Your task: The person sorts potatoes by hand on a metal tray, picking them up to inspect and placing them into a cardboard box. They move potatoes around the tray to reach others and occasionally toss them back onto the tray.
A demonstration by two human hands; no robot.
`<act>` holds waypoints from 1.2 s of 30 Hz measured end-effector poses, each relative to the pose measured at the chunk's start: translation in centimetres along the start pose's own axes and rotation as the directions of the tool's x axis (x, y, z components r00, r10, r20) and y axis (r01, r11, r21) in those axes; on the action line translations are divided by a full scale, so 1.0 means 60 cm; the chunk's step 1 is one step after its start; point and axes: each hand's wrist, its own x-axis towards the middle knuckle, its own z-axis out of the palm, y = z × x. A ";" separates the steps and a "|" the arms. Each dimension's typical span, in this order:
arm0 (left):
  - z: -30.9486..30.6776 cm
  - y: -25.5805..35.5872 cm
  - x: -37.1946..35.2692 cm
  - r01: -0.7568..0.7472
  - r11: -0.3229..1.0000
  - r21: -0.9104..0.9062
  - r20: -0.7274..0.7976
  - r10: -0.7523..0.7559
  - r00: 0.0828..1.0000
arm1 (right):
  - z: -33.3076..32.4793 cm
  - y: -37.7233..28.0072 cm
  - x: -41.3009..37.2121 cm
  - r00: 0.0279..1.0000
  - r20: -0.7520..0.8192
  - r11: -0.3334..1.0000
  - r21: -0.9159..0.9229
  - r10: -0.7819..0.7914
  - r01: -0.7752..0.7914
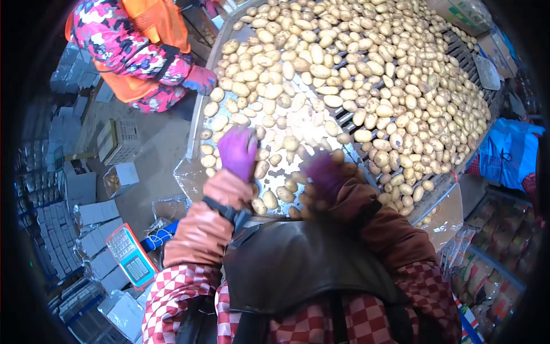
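Note:
My left hand [238,150], in a purple glove, rests among the potatoes [260,169] near the left side of the sorting table [200,129]. Its fingers look curled under and closed; what they hold, if anything, is hidden beneath the hand. To the right, my right hand [325,176], gloved in purple too, is smeared by motion. It is over potatoes near the front edge, and its fingers cannot be made out. Several loose potatoes lie between my hands on the shiny metal surface.
A co-worker in an orange vest [154,26] stands at the upper left, a gloved hand [200,79] at the table's edge. Potatoes are heaped over dark slats on the right. Left are a scale [132,256], a crate [121,140] and cartons. A blue-clad person [507,152] is at right.

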 end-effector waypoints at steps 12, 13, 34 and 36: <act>0.153 -0.084 0.169 0.210 0.767 0.606 0.474 -0.560 0.679 | -0.161 -0.072 -0.150 0.926 -0.067 0.903 0.255 0.372 -0.345; 0.178 -0.131 0.164 0.155 0.791 0.591 0.473 -0.496 0.728 | -0.165 -0.066 -0.155 0.894 -0.201 0.913 0.168 0.400 -0.371; 0.005 0.161 -0.015 0.777 -0.197 -0.598 0.793 -0.001 0.609 | -0.208 -0.081 -0.115 0.979 -0.178 0.992 0.086 0.105 -0.091; -0.007 0.193 -0.007 0.813 -0.029 -0.581 0.809 0.085 0.581 | -0.197 -0.165 -0.119 0.916 -0.064 0.889 0.278 0.395 -0.364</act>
